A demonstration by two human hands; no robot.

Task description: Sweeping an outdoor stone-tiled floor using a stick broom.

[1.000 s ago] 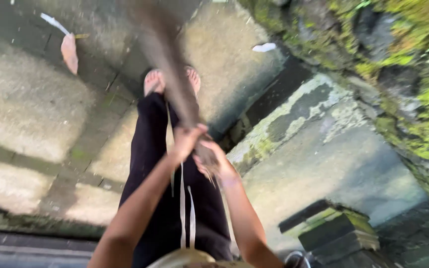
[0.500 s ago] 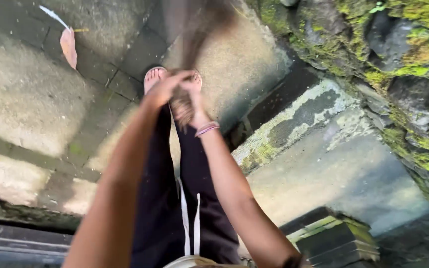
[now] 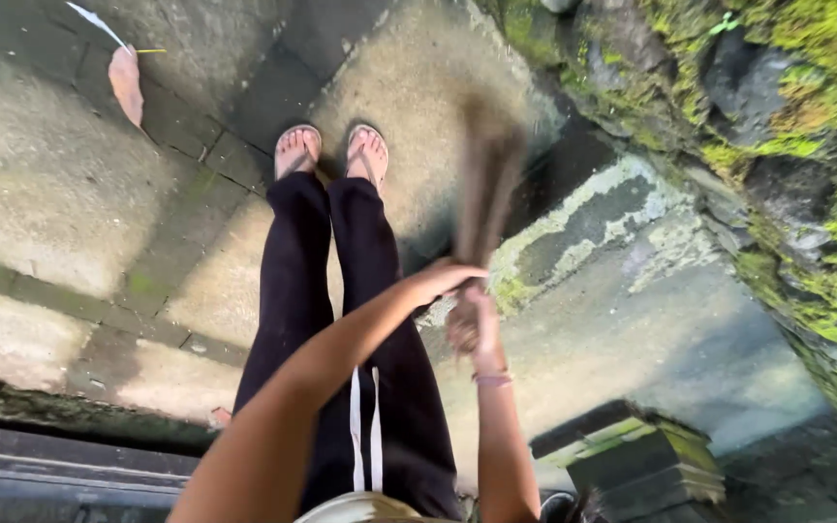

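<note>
Both hands grip one bundled stick broom point(image 3: 484, 189), a blurred brown sheaf over the paving. Left hand point(image 3: 438, 281) is clamped higher on the bundle; right hand point(image 3: 472, 324) is wrapped round its butt end, a pink band at the wrist. The bristle end points to the mossy stone ledge point(image 3: 593, 228), right of the sandalled feet point(image 3: 331, 150). Judgement: short, low strokes, tips brushing stone, bundle angled away from the toes. A dry leaf point(image 3: 128, 82) lies well apart, upper left.
</note>
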